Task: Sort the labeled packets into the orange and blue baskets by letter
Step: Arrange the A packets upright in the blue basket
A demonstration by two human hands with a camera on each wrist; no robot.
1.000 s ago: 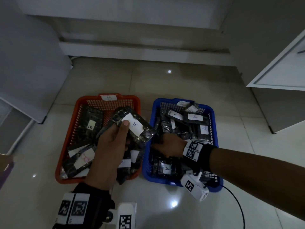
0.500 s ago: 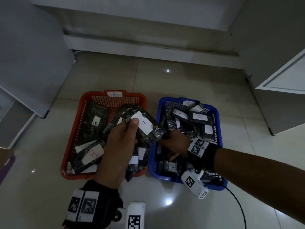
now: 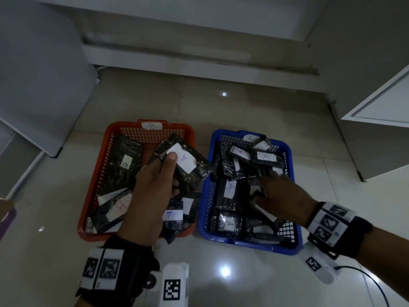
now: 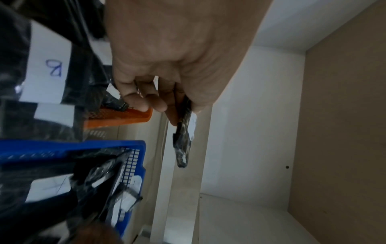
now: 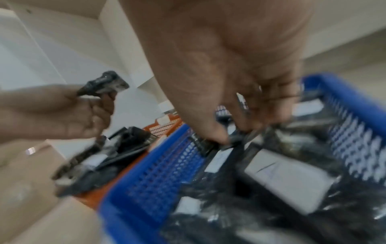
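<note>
Currently left hand (image 3: 152, 191) pinches A packet (image 3: 184, 166) label-up over orange basket (image 3: 95, 180) for reading; right hand (image 3: 285, 196) fingers curled among blue basket (image 3: 205, 196) packets, grip indiscernible.

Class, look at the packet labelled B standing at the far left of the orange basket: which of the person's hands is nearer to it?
Left. The left hand holds an A packet just beside the B packet over the orange basket; the right hand is in the blue basket.
</note>
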